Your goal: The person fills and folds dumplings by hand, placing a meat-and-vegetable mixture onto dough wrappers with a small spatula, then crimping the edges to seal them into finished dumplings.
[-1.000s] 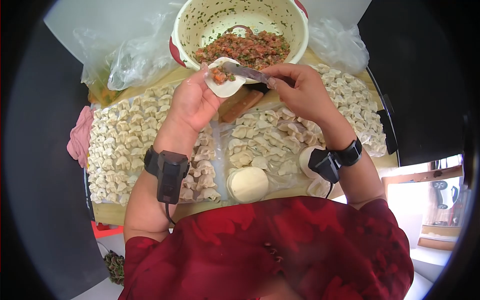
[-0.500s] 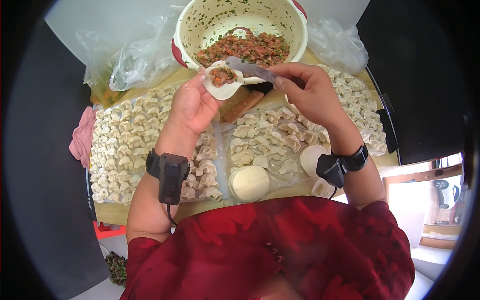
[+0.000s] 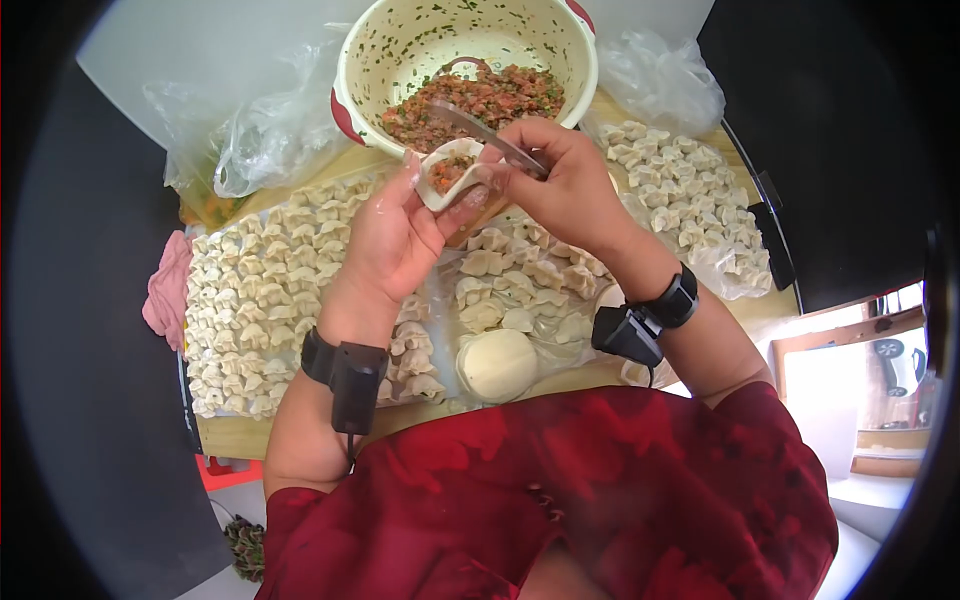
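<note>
My left hand (image 3: 402, 222) is closed around a dumpling wrapper (image 3: 436, 197) with its sides bent up. Meat filling (image 3: 449, 173), flecked orange and green, lies in the wrapper. In my right hand (image 3: 562, 183) is a narrow flat grey spreader (image 3: 487, 134), its blade pointing up and left over the bowl's near rim. The fingertips of that hand also touch the wrapper's right edge. Just beyond both hands stands a large cream bowl (image 3: 545, 45) with red handles, holding more meat filling (image 3: 515, 95).
Rows of folded dumplings (image 3: 255, 300) cover the left of the table, with more at centre (image 3: 530, 265) and right (image 3: 680, 190). A stack of round wrappers (image 3: 497, 366) sits near my body. Plastic bags (image 3: 275, 135) flank the bowl; a pink cloth (image 3: 168, 290) hangs at the left.
My right hand has moved left and down to the wrapper, bringing the spreader along. The wrapper, nearly flat before, is now bent up around its filling.
</note>
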A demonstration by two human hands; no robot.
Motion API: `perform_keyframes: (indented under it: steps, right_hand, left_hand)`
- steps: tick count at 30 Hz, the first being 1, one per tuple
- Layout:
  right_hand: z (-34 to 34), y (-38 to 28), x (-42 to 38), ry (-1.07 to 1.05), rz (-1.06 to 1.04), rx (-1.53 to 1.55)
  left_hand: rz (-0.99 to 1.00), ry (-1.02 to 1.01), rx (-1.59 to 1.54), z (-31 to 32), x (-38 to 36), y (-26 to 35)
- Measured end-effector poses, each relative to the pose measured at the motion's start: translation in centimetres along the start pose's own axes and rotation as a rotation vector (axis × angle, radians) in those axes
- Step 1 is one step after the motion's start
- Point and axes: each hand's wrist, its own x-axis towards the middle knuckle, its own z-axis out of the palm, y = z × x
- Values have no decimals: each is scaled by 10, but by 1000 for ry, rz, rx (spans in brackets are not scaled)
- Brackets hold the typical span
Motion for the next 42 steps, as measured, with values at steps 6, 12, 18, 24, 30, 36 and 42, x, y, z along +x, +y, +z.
perform_keyframes:
  steps: [6,12,18,24,30,36,42]
  right_hand:
    - [2,-6,5,46,266,144]
    - [-1,-6,6,28,208,52]
    - [-17,-12,-1,-122,340,71]
    - [-19,-5,-8,-65,240,16]
    - [-14,-10,-12,31,193,58]
    - [-22,-18,-22,12,180,-15]
    - [-16,-15,-35,80,171,122]
  left_hand:
    - [84,-144,140,18,-8,-7]
    - [156,-26,346,15,-6,-12]
    - [126,-55,266,10,-6,-9]
    - [148,-15,468,6,-5,-6]
    - [295,71,606,15,-8,-11]
    - [404,56,864,17,-11,-15]
    - [584,39,897,31,-11,-32]
